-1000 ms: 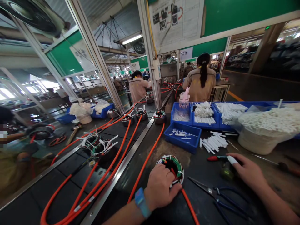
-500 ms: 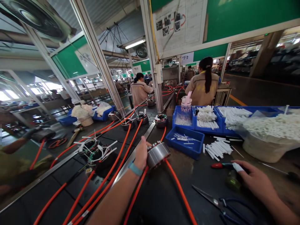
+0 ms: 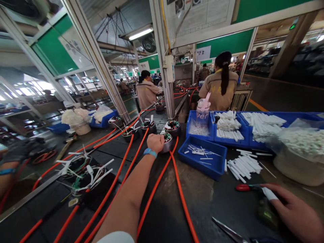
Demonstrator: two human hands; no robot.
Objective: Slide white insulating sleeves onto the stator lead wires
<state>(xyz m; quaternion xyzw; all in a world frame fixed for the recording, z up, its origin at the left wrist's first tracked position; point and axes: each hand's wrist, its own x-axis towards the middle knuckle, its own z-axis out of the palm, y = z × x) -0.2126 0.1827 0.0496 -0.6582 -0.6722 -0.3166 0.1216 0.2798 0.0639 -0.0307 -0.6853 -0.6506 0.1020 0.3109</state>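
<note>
A ring-shaped motor part (image 3: 167, 145) is sitting behind the blue tray (image 3: 202, 157)'s left side, the left hand (image 3: 155, 143) curling its fingers around the rim, while the right hand (image 3: 291, 206) is pinching a red-tipped tool (image 3: 244, 187) above the table (image 3: 199, 209), near 1 pair of scissors (image 3: 227, 230).

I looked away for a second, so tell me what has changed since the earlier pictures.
The left hand has carried the wound ring forward, tipping it on the way, to beside another ring near the post; it has not let go. The orange cable followed. The right hand stays at the red-ended tool.
</note>
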